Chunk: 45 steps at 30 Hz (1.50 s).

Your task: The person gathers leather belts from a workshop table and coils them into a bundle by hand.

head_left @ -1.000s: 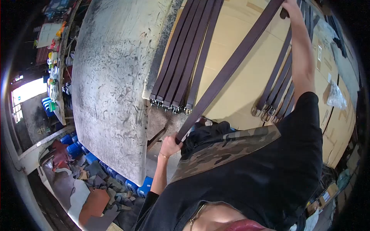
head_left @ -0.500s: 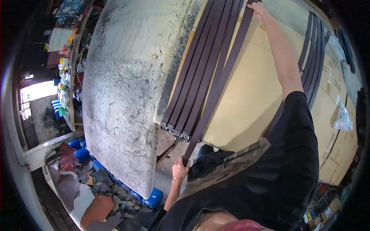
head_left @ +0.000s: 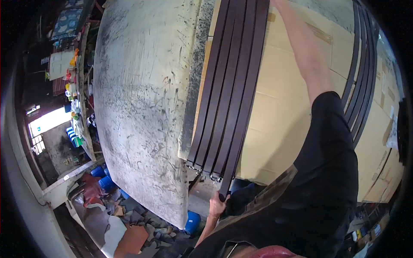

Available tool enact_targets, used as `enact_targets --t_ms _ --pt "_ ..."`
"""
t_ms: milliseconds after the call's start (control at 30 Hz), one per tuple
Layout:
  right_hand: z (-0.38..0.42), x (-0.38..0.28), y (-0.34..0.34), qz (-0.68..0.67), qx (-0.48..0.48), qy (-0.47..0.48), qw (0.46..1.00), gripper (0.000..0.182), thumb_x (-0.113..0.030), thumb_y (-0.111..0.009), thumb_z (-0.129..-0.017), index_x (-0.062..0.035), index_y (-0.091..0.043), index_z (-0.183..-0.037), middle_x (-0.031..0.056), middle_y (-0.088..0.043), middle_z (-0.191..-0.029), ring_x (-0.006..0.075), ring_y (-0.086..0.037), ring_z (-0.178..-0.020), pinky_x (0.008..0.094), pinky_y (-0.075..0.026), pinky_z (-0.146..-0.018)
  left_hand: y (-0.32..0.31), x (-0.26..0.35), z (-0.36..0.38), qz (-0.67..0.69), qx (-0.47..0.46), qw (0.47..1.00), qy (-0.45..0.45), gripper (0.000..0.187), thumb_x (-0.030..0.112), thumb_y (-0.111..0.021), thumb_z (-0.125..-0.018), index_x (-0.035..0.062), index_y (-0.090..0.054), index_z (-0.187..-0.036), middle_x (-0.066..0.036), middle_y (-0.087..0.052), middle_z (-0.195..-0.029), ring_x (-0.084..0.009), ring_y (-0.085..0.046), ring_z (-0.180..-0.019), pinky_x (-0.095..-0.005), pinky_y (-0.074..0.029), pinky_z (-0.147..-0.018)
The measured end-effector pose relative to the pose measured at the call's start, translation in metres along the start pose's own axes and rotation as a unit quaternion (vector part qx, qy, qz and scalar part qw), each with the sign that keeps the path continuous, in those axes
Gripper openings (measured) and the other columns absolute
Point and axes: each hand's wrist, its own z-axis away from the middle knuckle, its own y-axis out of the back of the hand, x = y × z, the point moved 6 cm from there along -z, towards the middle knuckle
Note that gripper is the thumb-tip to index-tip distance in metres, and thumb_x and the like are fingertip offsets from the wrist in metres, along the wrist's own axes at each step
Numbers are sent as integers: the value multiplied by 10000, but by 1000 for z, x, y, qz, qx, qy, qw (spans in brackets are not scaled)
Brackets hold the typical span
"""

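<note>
A row of long dark brown belts (head_left: 230,77) lies side by side on a cardboard sheet (head_left: 275,107). Small metal pieces show at their near ends. My left hand (head_left: 217,205) is closed around the near end of the rightmost belt, which hangs past the cardboard's edge. This belt runs almost parallel to the others and close against them. My right forearm (head_left: 312,56) stretches toward the far end of the row. At the top edge of the view my right hand (head_left: 277,2) is mostly cut off, so its fingers are hidden.
A worn, stained pale board (head_left: 142,99) stands at the left. A second group of dark belts (head_left: 363,81) lies on cardboard at the right. Leather scraps (head_left: 133,236) and blue containers (head_left: 192,221) are on the floor below. Shelves with bottles stand at far left.
The held belt has swung left from a slant to lie alongside the row. My right hand has moved up, mostly out of the frame. My left hand still grips the near end.
</note>
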Motion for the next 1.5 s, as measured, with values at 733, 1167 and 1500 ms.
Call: enact_targets --t_ms 733,1167,1500 --pt "165 -82 23 291 -57 -76 952 781 -323 -718 -773 26 -370 -1380 238 -498 -1306 383 -427 -1242 462 -357 -1047 1 75 -36 22 12 999 -29 381 274 -739 -790 -21 -597 -986 -214 -638 -728 -375 -655 -672 -416 -523 -590" --pt "56 -54 2 272 9 -134 953 783 -433 -695 -765 -85 -404 -1403 126 -489 -1383 319 -366 -1312 468 -224 -1106 -12 58 -46 -16 -21 997 74 451 372 -764 -757 2 -613 -966 -195 -650 -741 -362 -674 -710 -424 -529 -611" --pt "38 23 18 66 -11 -52 996 855 -402 -732 -798 42 -333 -1410 200 -439 -1406 295 -430 -1305 371 -365 -1060 -8 76 -47 19 6 999 49 399 338 -747 -781 -6 -624 -941 -202 -650 -730 -374 -670 -727 -429 -529 -617"
